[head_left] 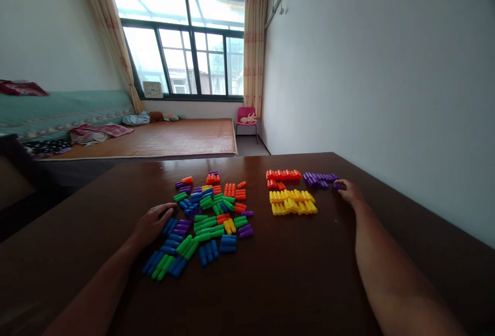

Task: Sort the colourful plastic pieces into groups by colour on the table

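My right hand (349, 192) pinches a small purple plastic block (337, 185) at the right end of a purple block row (320, 178). To its left lie an orange block row (283, 175) and a double row of yellow blocks (293, 202). My left hand (155, 221) rests on the table at the left edge of a mixed pile, with its fingers loosely apart and nothing seen in them. Blue blocks (170, 226) lie beside it. In the pile, green blocks (207, 224) mix with blue, purple, orange and yellow ones.
The dark brown table (266, 284) is glossy and ends near the white wall (371, 78) on the right. Beyond it stand a bed with a woven mat (185, 134) and a pink chair (246, 114) holding a plush toy. A square clock (152, 90) sits by the window.
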{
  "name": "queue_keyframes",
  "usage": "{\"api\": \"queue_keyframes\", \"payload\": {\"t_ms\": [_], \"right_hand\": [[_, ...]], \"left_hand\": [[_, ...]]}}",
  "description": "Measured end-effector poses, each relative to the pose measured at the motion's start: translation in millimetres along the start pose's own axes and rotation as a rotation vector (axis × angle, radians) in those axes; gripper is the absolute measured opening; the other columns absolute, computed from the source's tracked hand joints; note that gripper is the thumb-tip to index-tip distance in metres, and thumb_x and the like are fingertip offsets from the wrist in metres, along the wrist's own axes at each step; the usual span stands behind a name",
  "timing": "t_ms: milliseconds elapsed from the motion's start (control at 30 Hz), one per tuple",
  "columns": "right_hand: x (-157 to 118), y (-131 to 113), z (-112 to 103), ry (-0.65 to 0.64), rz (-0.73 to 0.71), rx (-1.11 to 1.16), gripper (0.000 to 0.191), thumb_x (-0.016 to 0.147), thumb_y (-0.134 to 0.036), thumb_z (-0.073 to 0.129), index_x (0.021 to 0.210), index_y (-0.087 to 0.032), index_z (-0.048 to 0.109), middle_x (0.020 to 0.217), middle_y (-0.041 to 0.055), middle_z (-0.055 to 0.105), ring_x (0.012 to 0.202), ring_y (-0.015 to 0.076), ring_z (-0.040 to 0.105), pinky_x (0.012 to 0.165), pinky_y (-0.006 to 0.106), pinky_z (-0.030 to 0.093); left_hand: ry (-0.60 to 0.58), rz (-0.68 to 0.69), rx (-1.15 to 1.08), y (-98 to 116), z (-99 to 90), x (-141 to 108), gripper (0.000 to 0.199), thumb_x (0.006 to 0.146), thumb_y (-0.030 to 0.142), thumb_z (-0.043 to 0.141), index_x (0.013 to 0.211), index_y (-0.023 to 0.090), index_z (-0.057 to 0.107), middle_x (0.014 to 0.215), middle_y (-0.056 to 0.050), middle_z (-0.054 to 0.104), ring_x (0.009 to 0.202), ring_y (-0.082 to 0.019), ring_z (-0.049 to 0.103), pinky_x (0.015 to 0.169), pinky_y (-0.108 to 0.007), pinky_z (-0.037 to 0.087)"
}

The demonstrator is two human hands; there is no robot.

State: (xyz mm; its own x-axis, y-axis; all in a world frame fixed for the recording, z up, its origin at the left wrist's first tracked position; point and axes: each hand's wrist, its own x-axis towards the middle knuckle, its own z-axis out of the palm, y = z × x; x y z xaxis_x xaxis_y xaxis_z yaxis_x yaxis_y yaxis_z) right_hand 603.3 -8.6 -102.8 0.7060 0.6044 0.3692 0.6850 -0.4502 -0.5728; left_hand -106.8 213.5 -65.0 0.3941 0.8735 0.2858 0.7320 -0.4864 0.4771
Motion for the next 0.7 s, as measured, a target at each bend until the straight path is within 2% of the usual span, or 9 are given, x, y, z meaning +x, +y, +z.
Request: {"api": "queue_keyframes", "payload": {"t_ms": [100,233,300,400,533,700], "right_hand": [[1.0,-3.4,2.1,0.002,-0.013,0.001,0.04,0.061,-0.01,0.054,0.097,-0.021,0.069,0.094,0.0067,0.071,0.083,0.0203,0.066,0.068,0.028,0.048],[0.6,-2.3,4.0,0.134,0.134,-0.104,0.027,0.067,-0.019,0.057,0.091,-0.019,0.07,0.086,0.0089,0.072,0.077,0.0222,0.066,0.067,0.032,0.048],[-0.3,-2.3,5.5,0.15,0.109,-0.124,0.021,0.07,-0.029,0.06,0.086,-0.02,0.07,0.085,0.0079,0.072,0.075,0.0224,0.066,0.067,0.033,0.049],[-2.2,-4.3,8.3,0.118,0.039,-0.124,0.023,0.073,-0.038,0.059,0.086,-0.021,0.069,0.087,0.0073,0.072,0.077,0.023,0.066,0.069,0.034,0.049],[-4.8,-10.5,9.9,0.089,-0.01,-0.142,0.029,0.076,-0.04,0.055,0.091,-0.02,0.07,0.091,0.009,0.073,0.083,0.0255,0.066,0.073,0.036,0.048],[-8.1,-19.7,7.3,0.091,-0.041,-0.162,0.031,0.076,-0.041,0.055,0.092,-0.02,0.072,0.089,0.0095,0.073,0.081,0.0259,0.066,0.072,0.036,0.048]], "left_hand": [[-0.007,-0.01,0.005,1.3,-1.4,-0.3,0.056,0.082,0.058,0.039,0.113,0.021,0.068,0.12,-0.007,0.067,0.112,-0.027,0.06,0.097,-0.036,0.046],[0.005,-0.004,-0.001,3.7,-2.2,-1.0,0.055,0.08,0.058,0.041,0.11,0.022,0.07,0.117,-0.007,0.068,0.11,-0.027,0.061,0.097,-0.036,0.046],[0.017,0.001,-0.005,3.9,-1.9,-1.2,0.054,0.079,0.059,0.042,0.108,0.023,0.071,0.116,-0.006,0.069,0.108,-0.027,0.062,0.096,-0.036,0.047],[0.022,0.0,-0.006,4.0,-1.8,-1.4,0.055,0.079,0.06,0.042,0.108,0.023,0.071,0.116,-0.006,0.069,0.108,-0.027,0.062,0.095,-0.036,0.047],[0.007,-0.009,-0.005,6.6,-3.7,-2.0,0.057,0.079,0.059,0.04,0.109,0.021,0.07,0.117,-0.007,0.068,0.11,-0.027,0.061,0.096,-0.036,0.046],[0.008,-0.003,-0.015,10.3,-5.8,-2.2,0.057,0.078,0.061,0.041,0.107,0.022,0.071,0.116,-0.006,0.069,0.109,-0.027,0.061,0.096,-0.035,0.047]]}}
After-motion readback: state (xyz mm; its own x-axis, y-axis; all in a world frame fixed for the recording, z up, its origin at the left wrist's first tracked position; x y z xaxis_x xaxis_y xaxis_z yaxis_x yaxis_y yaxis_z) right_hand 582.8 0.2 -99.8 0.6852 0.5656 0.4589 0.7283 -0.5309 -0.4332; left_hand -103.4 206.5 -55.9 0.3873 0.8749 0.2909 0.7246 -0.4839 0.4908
